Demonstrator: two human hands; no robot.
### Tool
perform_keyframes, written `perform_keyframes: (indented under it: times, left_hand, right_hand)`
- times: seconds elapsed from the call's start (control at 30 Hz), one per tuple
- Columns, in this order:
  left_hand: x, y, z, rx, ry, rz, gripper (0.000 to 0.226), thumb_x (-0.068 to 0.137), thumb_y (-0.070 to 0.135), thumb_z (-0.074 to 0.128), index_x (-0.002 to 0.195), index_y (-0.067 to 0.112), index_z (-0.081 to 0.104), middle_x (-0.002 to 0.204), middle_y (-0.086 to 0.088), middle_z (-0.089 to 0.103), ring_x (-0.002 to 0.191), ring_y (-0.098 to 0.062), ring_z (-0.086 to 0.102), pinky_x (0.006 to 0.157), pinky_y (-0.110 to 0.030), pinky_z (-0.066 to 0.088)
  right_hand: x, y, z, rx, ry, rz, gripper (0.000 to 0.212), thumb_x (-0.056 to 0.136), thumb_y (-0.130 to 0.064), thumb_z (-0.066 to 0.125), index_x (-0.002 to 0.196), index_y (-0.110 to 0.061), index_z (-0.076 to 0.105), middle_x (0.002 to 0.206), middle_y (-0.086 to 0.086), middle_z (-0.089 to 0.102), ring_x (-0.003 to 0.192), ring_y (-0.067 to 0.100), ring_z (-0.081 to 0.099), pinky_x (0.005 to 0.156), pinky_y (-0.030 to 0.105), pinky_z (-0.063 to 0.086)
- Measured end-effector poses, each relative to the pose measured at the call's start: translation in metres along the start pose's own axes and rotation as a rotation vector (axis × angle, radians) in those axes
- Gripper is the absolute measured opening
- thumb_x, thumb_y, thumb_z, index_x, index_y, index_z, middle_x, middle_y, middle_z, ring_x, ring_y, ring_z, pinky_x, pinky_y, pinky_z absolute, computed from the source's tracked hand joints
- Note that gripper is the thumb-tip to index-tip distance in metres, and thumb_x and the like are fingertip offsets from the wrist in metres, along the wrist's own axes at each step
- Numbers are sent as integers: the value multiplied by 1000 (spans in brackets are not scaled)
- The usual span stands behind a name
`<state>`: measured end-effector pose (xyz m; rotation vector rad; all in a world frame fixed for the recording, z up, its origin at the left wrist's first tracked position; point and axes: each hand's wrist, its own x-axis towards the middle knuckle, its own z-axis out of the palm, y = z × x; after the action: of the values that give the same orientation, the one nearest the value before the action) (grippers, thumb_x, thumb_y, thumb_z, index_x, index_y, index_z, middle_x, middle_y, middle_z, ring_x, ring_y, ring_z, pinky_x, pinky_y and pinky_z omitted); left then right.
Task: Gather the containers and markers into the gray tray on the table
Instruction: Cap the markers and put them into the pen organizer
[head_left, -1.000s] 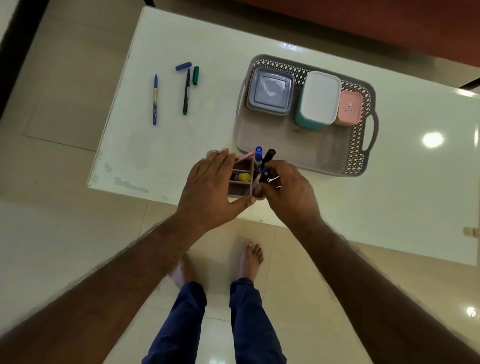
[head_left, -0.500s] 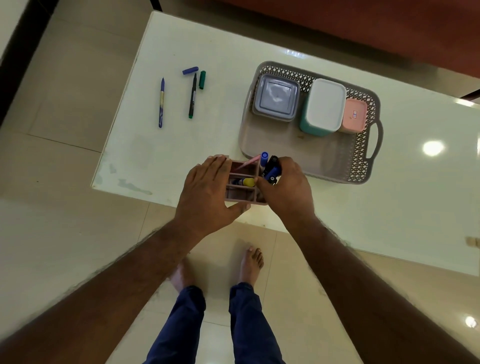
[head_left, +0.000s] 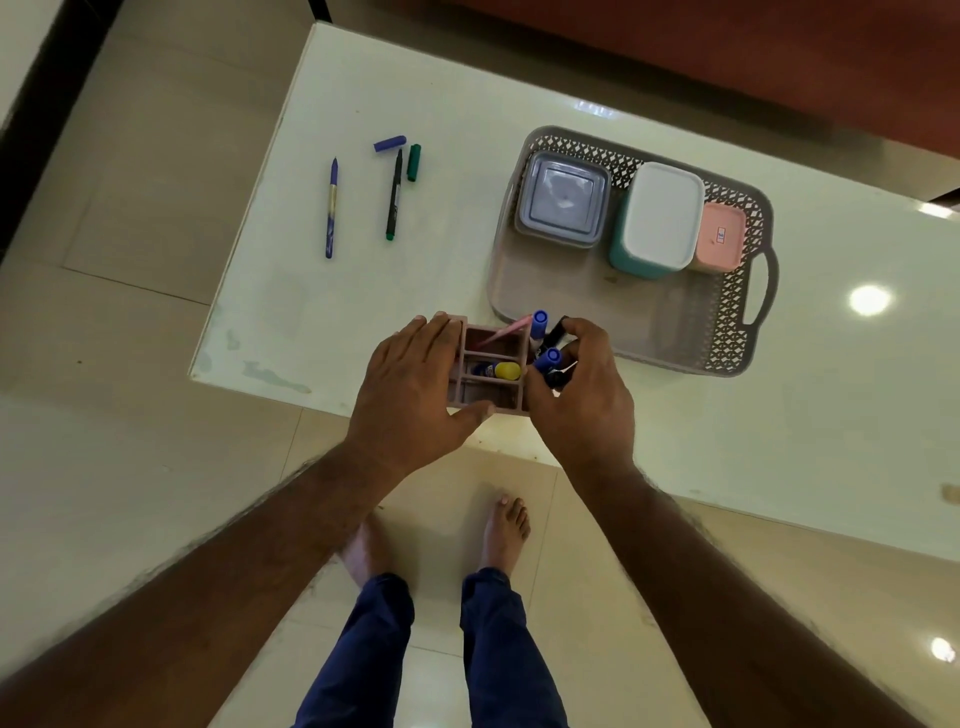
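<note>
A small pink holder (head_left: 491, 364) with little boxes inside is held at the near edge of the white table (head_left: 519, 93). It is gripped on its left side by the left hand (head_left: 410, 384), with the fingers flat on the side and the thumb at the front. The right hand (head_left: 582, 395) is closed around the holder's right side, where blue-capped markers (head_left: 540, 323) and a black marker (head_left: 555, 332) are standing up. A yellow-tipped item (head_left: 498, 370) can be seen lying in a middle box. The holder is just beside the near left corner of the gray tray (head_left: 727, 353). Three containers are lined up at the far side of the tray: a gray one (head_left: 562, 198), a teal one with a white lid (head_left: 658, 221) and a pink one (head_left: 719, 236). A blue pen (head_left: 331, 208), a black pen (head_left: 394, 195), a blue cap (head_left: 389, 143) and a green cap (head_left: 414, 162) are left lying well apart on the table's left part.
</note>
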<state>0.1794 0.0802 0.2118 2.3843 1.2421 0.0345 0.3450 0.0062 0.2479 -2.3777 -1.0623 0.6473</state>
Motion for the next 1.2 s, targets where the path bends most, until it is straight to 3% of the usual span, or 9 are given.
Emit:
perform_keyframes:
  times: [0.13, 0.33, 0.47, 0.6, 0.77, 0.87, 1.03, 1.2]
  left_hand:
    - [5, -1, -3, 6, 9, -8, 94, 78, 70, 47, 151, 12, 30, 157, -10, 32, 146, -29, 27, 118, -40, 17]
    - [5, -3, -2, 10, 70, 5, 89, 87, 69, 39, 152, 10, 29, 158, -12, 30, 147, -29, 26, 119, -40, 16]
    - [5, -10, -4, -39, 146, -4, 82, 91, 66, 36, 151, 10, 32, 157, -11, 33, 146, -26, 28, 120, -41, 23]
    - [12, -28, -13, -74, 278, -57, 69, 96, 56, 43, 145, 9, 43, 150, -10, 44, 141, -25, 38, 116, -40, 29]
    - [35, -64, -28, -47, 364, -183, 62, 96, 53, 44, 138, 8, 52, 140, -12, 55, 132, -27, 49, 109, -43, 38]
    - [52, -90, -36, 2, 332, -235, 60, 95, 51, 44, 137, 8, 53, 138, -14, 56, 129, -29, 51, 107, -44, 41]
    - [77, -127, -38, 61, 234, -304, 57, 95, 48, 46, 139, 12, 50, 145, -15, 49, 133, -33, 46, 109, -48, 38]
    - [97, -143, -31, 105, 138, -318, 55, 97, 47, 45, 144, 19, 44, 153, -13, 39, 139, -31, 38, 112, -45, 33]
  right_hand:
    - [6, -1, 2, 7, 20, 29, 64, 81, -47, 74, 131, -29, 37, 126, -3, 58, 80, 10, 69, 75, 34, 60]
    - [15, -3, -6, -48, 139, 2, 73, 79, -62, 69, 133, -22, 43, 128, -3, 52, 108, 15, 59, 83, 40, 57]
    - [20, -12, -21, -31, 221, -103, 66, 81, -63, 65, 127, -19, 49, 123, -2, 53, 107, 16, 56, 83, 39, 54]
    - [37, -39, -33, -17, 225, -247, 46, 87, -51, 65, 117, -17, 54, 112, -1, 56, 100, 14, 55, 78, 36, 53]
    - [75, -90, -26, -41, 64, -413, 34, 90, -41, 64, 113, -17, 60, 106, -6, 56, 96, 10, 55, 77, 22, 45]
    - [104, -120, -6, -87, -130, -422, 35, 90, -44, 64, 117, -22, 59, 105, -10, 58, 88, 5, 57, 66, 11, 38]
    - [151, -147, 44, -249, -327, -439, 44, 92, -41, 61, 130, -19, 54, 125, -1, 60, 110, 16, 57, 89, 26, 43]
    - [191, -162, 91, -399, -408, -484, 55, 92, -42, 60, 141, -21, 47, 144, 2, 49, 132, 24, 43, 109, 36, 38]
